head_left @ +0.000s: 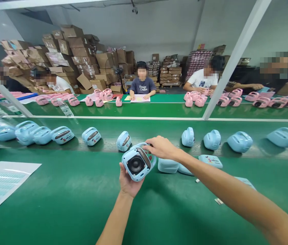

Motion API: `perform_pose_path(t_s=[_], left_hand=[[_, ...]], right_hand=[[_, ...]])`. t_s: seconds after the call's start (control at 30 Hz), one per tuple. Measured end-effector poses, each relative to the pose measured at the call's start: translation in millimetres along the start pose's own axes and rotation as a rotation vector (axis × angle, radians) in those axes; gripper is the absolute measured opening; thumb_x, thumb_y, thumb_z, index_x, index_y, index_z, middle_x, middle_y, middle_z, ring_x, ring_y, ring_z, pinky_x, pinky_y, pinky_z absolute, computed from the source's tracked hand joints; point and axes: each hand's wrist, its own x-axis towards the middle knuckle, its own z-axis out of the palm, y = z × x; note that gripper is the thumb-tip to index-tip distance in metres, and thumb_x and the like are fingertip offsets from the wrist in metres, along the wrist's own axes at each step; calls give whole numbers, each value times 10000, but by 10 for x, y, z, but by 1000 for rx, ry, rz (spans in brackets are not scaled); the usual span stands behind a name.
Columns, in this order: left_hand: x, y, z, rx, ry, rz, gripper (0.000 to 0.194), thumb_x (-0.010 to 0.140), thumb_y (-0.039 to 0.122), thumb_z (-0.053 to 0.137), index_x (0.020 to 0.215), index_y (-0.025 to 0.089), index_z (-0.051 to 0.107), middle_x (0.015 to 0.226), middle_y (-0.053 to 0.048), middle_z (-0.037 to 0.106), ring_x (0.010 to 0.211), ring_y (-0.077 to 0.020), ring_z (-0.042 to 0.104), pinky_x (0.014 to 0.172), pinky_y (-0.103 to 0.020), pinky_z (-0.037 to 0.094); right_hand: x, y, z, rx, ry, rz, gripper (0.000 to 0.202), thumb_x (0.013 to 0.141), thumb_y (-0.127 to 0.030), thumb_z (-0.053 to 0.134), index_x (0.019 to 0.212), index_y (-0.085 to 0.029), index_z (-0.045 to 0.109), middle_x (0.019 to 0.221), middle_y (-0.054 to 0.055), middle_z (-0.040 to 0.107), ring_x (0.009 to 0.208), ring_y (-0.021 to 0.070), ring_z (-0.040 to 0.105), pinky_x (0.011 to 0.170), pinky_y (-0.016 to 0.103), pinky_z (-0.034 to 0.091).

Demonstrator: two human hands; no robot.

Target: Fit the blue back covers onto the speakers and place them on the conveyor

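Observation:
A light-blue portable speaker (127,159) is held up over the green table, its round black driver facing me and screw holes at its corners. My left hand (130,183) is closed around it from below, the thumb along its left side. Bent fingers of my right hand (159,147) grip the handle at its top right; their tips are partly hidden. Just right of the speaker, light-blue covers (168,165) lie on the table, one printed piece (210,161) among them.
Several blue speakers (91,136) stand in a row on the belt (156,131) beyond. A printed sheet (8,183) lies at left. Small white pieces (219,201) lie at right. Across the line, co-workers (143,85) sit by pink speakers (99,101). A slanted white post (235,61) rises at right.

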Motion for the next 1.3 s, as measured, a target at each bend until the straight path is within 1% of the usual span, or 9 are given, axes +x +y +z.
perform_pose_path(t_s=[0.1, 0.2, 0.27, 0.47, 0.63, 0.77, 0.9, 1.1, 1.3], left_hand=[[-185, -46, -133, -117, -9, -83, 625, 881, 655, 610, 1396, 302, 586, 1316, -106, 714, 1266, -398, 621, 1104, -649, 417], [-325, -40, -334, -162, 68, -32, 559, 940, 550, 593, 1446, 319, 536, 1260, -109, 742, 1207, -393, 664, 1074, -662, 449], [-372, -33, -406, -161, 157, -5, 577, 948, 511, 602, 1479, 312, 494, 1227, -121, 753, 1178, -393, 681, 1049, -664, 475], [-411, -24, -288, -58, 501, 32, 575, 940, 401, 659, 1459, 209, 504, 1143, -133, 772, 1003, -329, 753, 893, -540, 615], [-410, -34, -189, -11, 599, 48, 468, 972, 342, 620, 1415, 216, 539, 1074, -105, 786, 871, -256, 773, 749, -402, 658], [-418, -91, -181, 23, 586, 48, 479, 954, 269, 650, 1420, 236, 543, 1100, -96, 781, 921, -229, 765, 812, -349, 640], [-466, -198, -133, 162, 443, 75, 626, 854, 345, 781, 1429, 339, 534, 1298, -56, 714, 1125, -250, 706, 902, -342, 599], [-550, -277, -38, 320, 361, 123, 876, 703, 474, 883, 1467, 336, 478, 1324, -85, 688, 1175, -305, 667, 968, -385, 549], [-614, -222, -17, 345, 340, 67, 874, 677, 320, 920, 1443, 310, 500, 1285, -80, 705, 1171, -298, 666, 978, -375, 535]], right_hand=[[-136, 306, 41, 176, -80, -42, 499, 952, -502, 576, 1347, -207, 657, 1250, 79, 751, 1088, 234, 722, 907, 298, 542], [-300, 628, 170, 78, -140, 2, 821, 669, -439, 862, 1398, -150, 617, 1343, 177, 686, 1223, 372, 653, 995, 431, 528], [-414, 730, 294, 16, -190, 11, 851, 592, -347, 903, 1378, -161, 635, 1309, 188, 702, 1208, 415, 653, 973, 476, 539], [-607, 744, 518, 16, -133, 9, 708, 707, -238, 796, 1392, -217, 616, 1419, 138, 638, 1308, 366, 593, 1038, 457, 512], [-659, 787, 474, 72, -22, 34, 734, 719, -232, 787, 1420, -155, 585, 1449, 175, 604, 1340, 365, 563, 1114, 490, 462], [-775, 542, 474, 399, 188, 66, 684, 773, -344, 780, 1411, -180, 594, 1395, 145, 654, 1253, 339, 635, 1086, 508, 497], [-921, 26, 707, 755, 190, 74, 660, 806, -450, 766, 1400, -214, 604, 1278, 104, 726, 1115, 294, 706, 955, 455, 591], [-1001, -483, 1155, 694, 337, 92, 663, 804, -425, 776, 1407, -225, 587, 1284, 129, 699, 1125, 312, 677, 969, 491, 586], [-1077, -471, 1205, 578, 369, 24, 758, 800, -474, 784, 1478, -269, 511, 1459, 155, 580, 1313, 379, 573, 1086, 590, 499]])
